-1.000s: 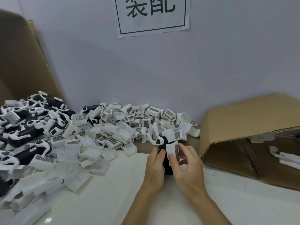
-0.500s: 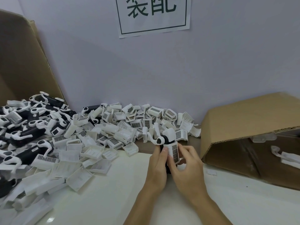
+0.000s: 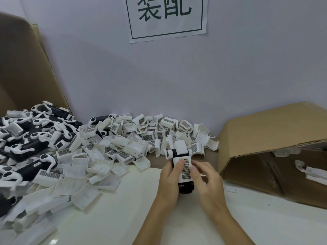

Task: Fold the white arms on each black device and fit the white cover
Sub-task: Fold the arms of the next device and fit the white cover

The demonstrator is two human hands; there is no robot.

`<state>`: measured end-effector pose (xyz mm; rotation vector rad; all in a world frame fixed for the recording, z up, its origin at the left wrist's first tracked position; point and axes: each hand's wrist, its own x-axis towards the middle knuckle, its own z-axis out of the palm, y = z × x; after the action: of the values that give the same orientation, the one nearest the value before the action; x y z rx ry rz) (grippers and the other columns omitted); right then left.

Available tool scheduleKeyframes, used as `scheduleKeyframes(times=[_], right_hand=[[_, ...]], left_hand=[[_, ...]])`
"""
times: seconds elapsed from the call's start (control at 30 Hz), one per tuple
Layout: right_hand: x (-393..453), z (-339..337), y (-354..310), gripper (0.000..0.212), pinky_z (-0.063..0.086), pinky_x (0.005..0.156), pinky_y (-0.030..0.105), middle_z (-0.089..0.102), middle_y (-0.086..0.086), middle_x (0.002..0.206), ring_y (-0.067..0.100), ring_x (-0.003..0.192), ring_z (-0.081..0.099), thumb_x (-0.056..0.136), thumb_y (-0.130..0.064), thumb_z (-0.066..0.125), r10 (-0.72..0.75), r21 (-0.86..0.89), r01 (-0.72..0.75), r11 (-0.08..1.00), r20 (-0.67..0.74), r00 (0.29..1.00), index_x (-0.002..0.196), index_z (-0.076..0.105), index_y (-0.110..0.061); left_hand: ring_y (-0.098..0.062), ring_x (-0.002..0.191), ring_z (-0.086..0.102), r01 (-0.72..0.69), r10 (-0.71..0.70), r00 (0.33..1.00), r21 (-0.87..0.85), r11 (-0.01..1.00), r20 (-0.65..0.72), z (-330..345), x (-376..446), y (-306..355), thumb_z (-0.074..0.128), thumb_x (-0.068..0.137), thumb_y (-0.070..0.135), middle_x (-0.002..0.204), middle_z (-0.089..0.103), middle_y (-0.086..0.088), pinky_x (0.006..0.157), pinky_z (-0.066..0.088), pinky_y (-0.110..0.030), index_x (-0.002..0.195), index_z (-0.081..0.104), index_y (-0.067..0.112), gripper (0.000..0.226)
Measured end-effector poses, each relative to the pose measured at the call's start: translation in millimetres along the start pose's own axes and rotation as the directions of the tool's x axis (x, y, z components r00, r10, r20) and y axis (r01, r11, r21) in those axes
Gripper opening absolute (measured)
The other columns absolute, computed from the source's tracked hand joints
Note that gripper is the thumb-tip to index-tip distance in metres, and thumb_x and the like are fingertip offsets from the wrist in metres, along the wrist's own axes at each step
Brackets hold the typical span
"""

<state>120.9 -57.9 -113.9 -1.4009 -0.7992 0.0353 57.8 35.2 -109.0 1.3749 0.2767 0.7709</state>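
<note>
We see both hands meeting over the white table (image 3: 123, 218), a little in front of the wall, with one black device (image 3: 185, 189) held upright between them. The left hand (image 3: 169, 183) wraps its fingers around the left side of the device, its thumb lying on the white cover (image 3: 184, 168) that sits along the front face, barcode label toward us. The right hand (image 3: 206, 181) comes in from the right with its thumb pressed against the cover's right edge; its other fingers are slightly curled and blurred, and we cannot tell whether they grasp anything. Above the cover, a white arm (image 3: 179, 147) sits folded over the top of the device. To the left lies a heap of loose white covers (image 3: 99, 156), and farther left a pile of black devices with white arms (image 3: 33, 138). A cardboard box (image 3: 276, 138) lies on its side at the right, just beside the hands. A paper sign (image 3: 167, 16) hangs on the wall.
</note>
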Motion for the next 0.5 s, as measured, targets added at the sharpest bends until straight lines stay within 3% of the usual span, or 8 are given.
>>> scheduleKeyframes(times=[0.1, 0.17, 0.33, 0.5], right_hand=[[1, -3, -3, 0.035, 0.057, 0.073, 0.035, 0.075, 0.009, 0.087, 0.025, 0.088, 0.072, 0.090, -0.043, 0.056, 0.182, 0.198, -0.195, 0.960, 0.083, 0.980, 0.088, 0.078, -0.015], [2, -4, -8, 0.038, 0.056, 0.064, 0.024, 0.076, 0.007, 0.081, 0.018, 0.079, 0.074, 0.086, -0.043, 0.052, 0.229, 0.267, -0.253, 0.930, 0.120, 0.966, 0.082, 0.081, -0.019], [3, -4, -13, 0.036, 0.053, 0.058, 0.019, 0.076, 0.010, 0.079, 0.017, 0.074, 0.074, 0.086, -0.042, 0.055, 0.231, 0.304, -0.253, 0.919, 0.107, 0.967, 0.081, 0.081, -0.018], [1, 0, -14, 0.027, 0.056, 0.064, 0.020, 0.077, 0.006, 0.084, 0.016, 0.080, 0.074, 0.092, -0.034, 0.057, 0.215, 0.302, -0.203, 0.931, -0.006, 0.977, 0.087, 0.081, -0.021]], left_hand=[[-0.011, 0.075, 0.070, 0.023, -0.024, 0.996, 0.013, 1.000, 0.082, 4, -1, 3, 0.055, 0.085, 0.033, 0.079, 0.074, 0.000, 0.067, 0.056, -0.024, 0.082, 0.079, 0.030, 0.024], [-0.009, 0.073, 0.069, 0.025, -0.028, 0.994, 0.023, 0.999, 0.105, 5, -2, 3, 0.055, 0.085, 0.032, 0.077, 0.074, 0.001, 0.065, 0.055, -0.023, 0.081, 0.079, 0.031, 0.025], [-0.010, 0.073, 0.070, -0.001, -0.003, 0.997, 0.060, 0.998, 0.072, 5, -2, 0, 0.055, 0.085, 0.032, 0.077, 0.074, 0.001, 0.067, 0.055, -0.024, 0.079, 0.078, 0.024, 0.025], [-0.017, 0.084, 0.069, -0.009, 0.008, 1.000, 0.065, 0.998, 0.017, 10, -2, 1, 0.059, 0.085, 0.034, 0.087, 0.074, -0.004, 0.076, 0.055, -0.032, 0.100, 0.071, 0.009, 0.032]])
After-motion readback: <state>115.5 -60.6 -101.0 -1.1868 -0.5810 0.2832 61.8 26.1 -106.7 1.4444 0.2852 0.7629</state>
